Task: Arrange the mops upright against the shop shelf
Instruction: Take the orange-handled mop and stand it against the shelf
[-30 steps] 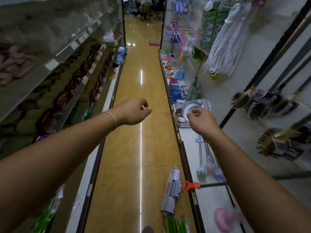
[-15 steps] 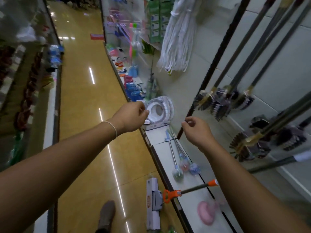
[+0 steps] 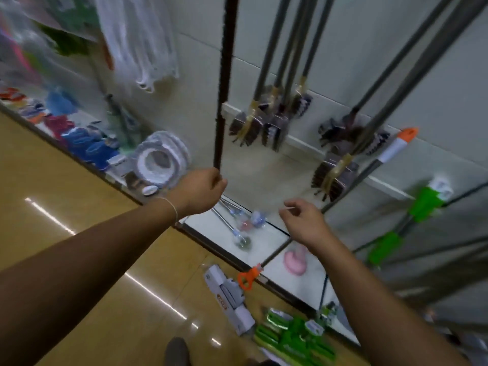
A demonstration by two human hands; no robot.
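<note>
The left hand (image 3: 202, 190) has its fingers curled round the foot of a dark upright pole (image 3: 224, 83); the right hand (image 3: 303, 220) hovers loosely curled near it, pinching what looks like a thin pale sliver, too small to identify. An orange-tipped mop (image 3: 343, 196) leans from the floor across the shelf edge (image 3: 227, 253) against the white shelf (image 3: 264, 175). Green mops (image 3: 290, 336) lie beside that edge, with bare floor (image 3: 79, 196) to the left.

A shop aisle: mops (image 3: 274, 75) hang along the wall at 12 o'clock, packaged goods (image 3: 293, 336) crowd the low shelf (image 3: 211, 225) beside a glossy floor (image 3: 79, 196).
</note>
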